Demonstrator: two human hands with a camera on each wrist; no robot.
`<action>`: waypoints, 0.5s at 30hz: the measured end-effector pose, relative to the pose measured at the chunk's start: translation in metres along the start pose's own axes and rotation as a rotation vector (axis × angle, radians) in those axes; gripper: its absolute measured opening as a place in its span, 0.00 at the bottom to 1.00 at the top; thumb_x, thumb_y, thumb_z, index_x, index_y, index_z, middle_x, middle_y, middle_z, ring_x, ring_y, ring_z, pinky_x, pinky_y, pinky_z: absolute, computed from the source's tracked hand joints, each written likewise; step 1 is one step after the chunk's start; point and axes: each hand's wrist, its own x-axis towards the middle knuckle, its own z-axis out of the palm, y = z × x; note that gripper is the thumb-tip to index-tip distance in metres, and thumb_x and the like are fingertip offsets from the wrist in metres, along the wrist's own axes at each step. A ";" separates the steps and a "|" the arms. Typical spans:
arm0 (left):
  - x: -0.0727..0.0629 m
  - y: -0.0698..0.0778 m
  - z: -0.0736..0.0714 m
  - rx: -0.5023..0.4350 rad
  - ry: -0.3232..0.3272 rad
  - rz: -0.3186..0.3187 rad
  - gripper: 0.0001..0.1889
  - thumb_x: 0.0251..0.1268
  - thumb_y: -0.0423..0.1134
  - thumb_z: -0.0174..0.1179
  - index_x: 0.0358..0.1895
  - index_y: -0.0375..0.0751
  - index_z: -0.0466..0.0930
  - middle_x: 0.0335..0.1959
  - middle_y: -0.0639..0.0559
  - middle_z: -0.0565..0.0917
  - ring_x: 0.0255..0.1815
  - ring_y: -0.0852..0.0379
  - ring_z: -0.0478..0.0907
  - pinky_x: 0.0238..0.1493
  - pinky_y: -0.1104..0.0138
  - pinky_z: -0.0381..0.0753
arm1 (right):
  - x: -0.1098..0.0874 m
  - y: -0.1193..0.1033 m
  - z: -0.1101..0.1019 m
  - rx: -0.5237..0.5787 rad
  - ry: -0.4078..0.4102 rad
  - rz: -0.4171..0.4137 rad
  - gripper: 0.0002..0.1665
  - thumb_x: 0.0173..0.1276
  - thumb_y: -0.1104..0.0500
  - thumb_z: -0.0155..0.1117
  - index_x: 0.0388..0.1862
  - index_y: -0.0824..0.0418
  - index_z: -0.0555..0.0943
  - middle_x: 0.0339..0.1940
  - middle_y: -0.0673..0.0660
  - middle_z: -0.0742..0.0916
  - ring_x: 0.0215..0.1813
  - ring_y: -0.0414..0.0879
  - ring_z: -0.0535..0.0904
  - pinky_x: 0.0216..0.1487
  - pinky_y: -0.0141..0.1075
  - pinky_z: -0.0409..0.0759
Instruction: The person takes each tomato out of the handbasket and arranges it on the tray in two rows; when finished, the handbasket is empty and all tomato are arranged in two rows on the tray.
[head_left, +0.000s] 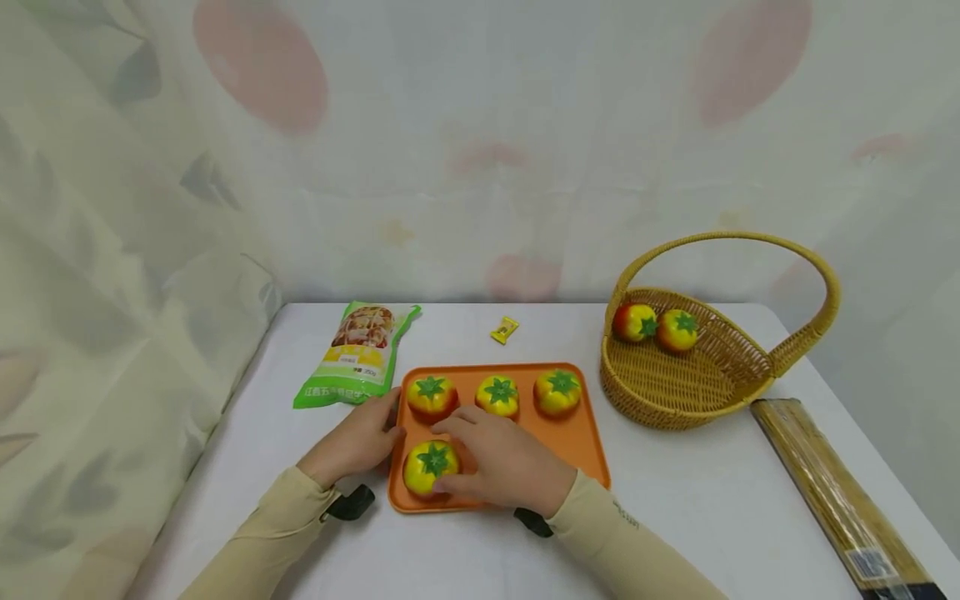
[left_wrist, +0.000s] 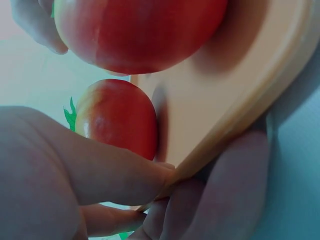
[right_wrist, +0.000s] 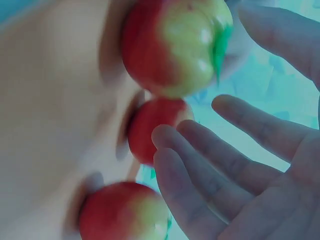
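Note:
My left hand (head_left: 367, 437) pinches the left rim of an orange tray (head_left: 573, 437); in the left wrist view its thumb lies over the rim and other fingers (left_wrist: 235, 185) are beneath. Three red-and-yellow fruits with green leafy tops form the tray's back row: left fruit (head_left: 431, 397), middle fruit (head_left: 497, 395) and right fruit (head_left: 557, 393). A similar front-left fruit (head_left: 431, 468) sits nearer me. Over the tray, my right hand (head_left: 504, 462) is beside that front fruit, thumb and fingers spread. In the right wrist view, a gap shows between its fingertips (right_wrist: 222, 102) and the nearest fruit (right_wrist: 175, 47).
A wicker basket (head_left: 675, 412) with a tall handle stands at the right, holding two similar fruits (head_left: 656, 325). Beside it lies a long brown wrapped pack (head_left: 832, 492). A green food bag (head_left: 358, 354) is behind my left hand, and a small yellow packet (head_left: 504, 330) lies behind the tray.

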 end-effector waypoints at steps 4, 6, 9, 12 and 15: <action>0.000 -0.003 0.001 -0.015 -0.003 -0.004 0.38 0.80 0.35 0.60 0.85 0.28 0.54 0.58 0.38 0.84 0.40 0.55 0.82 0.46 0.60 0.85 | -0.004 0.007 -0.013 0.032 0.013 0.012 0.37 0.72 0.36 0.75 0.73 0.51 0.81 0.67 0.50 0.85 0.57 0.43 0.85 0.61 0.35 0.86; -0.001 -0.006 0.001 -0.029 -0.007 -0.023 0.39 0.80 0.35 0.60 0.86 0.29 0.52 0.57 0.39 0.84 0.35 0.55 0.82 0.41 0.61 0.85 | -0.007 0.013 -0.020 0.045 0.026 0.017 0.36 0.72 0.38 0.75 0.73 0.51 0.80 0.67 0.52 0.85 0.57 0.46 0.85 0.61 0.36 0.86; -0.001 -0.008 0.002 -0.052 -0.015 -0.034 0.40 0.81 0.35 0.59 0.87 0.29 0.50 0.55 0.39 0.83 0.29 0.54 0.82 0.35 0.62 0.84 | -0.018 0.027 -0.034 0.062 0.051 0.040 0.35 0.73 0.39 0.75 0.73 0.51 0.80 0.68 0.51 0.84 0.63 0.47 0.84 0.66 0.41 0.85; 0.003 -0.007 0.004 -0.061 -0.022 -0.020 0.40 0.81 0.35 0.59 0.87 0.29 0.49 0.54 0.39 0.83 0.28 0.54 0.82 0.32 0.62 0.84 | -0.036 0.049 -0.050 0.041 0.099 0.070 0.35 0.72 0.40 0.75 0.72 0.51 0.81 0.69 0.50 0.84 0.66 0.48 0.83 0.68 0.45 0.84; 0.008 -0.006 0.006 -0.056 -0.028 -0.008 0.40 0.80 0.35 0.60 0.86 0.28 0.50 0.53 0.39 0.83 0.29 0.54 0.82 0.31 0.62 0.84 | -0.058 0.073 -0.070 -0.004 0.156 0.110 0.34 0.72 0.42 0.77 0.71 0.52 0.82 0.64 0.51 0.86 0.61 0.48 0.84 0.63 0.46 0.85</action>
